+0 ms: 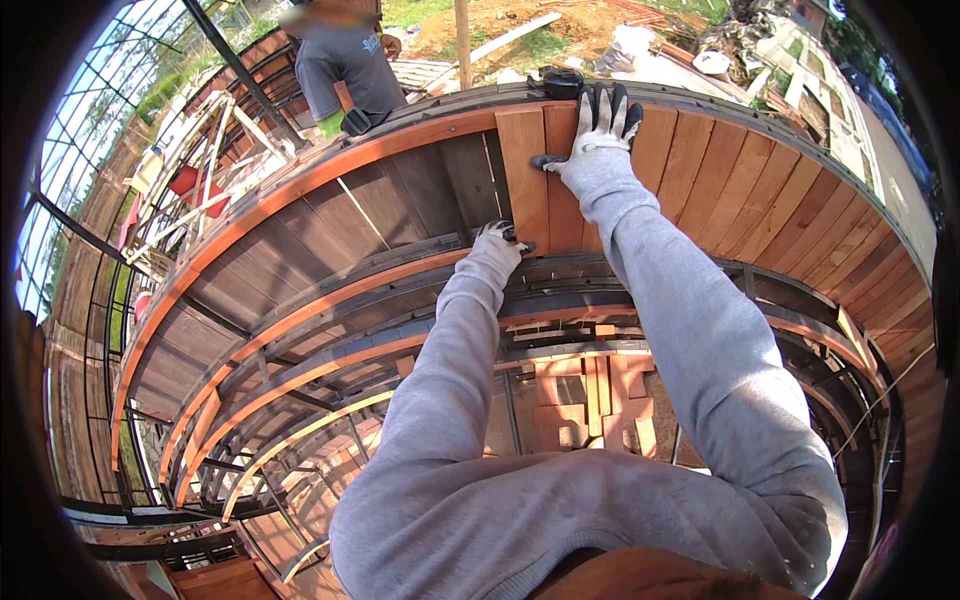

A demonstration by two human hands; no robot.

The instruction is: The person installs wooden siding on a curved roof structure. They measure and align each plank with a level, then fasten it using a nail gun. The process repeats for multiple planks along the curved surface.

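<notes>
My right hand, in a white-and-dark work glove, lies with fingers spread over the far ends of the reddish planks. Its thumb rests on a wooden plank in the row. My left hand, gloved the same way, is at the near end of the leftmost plank, with fingers curled at its left corner and the thumb along its near end. A small black object, whose kind I cannot make out, sits on the curved frame just beyond my right hand.
Curved tiers with orange-brown wooden edging sweep around me. Dark boards lie left of the new planks; fitted planks continue right. A person in a grey shirt stands beyond the rim. Loose timber lies at the far left.
</notes>
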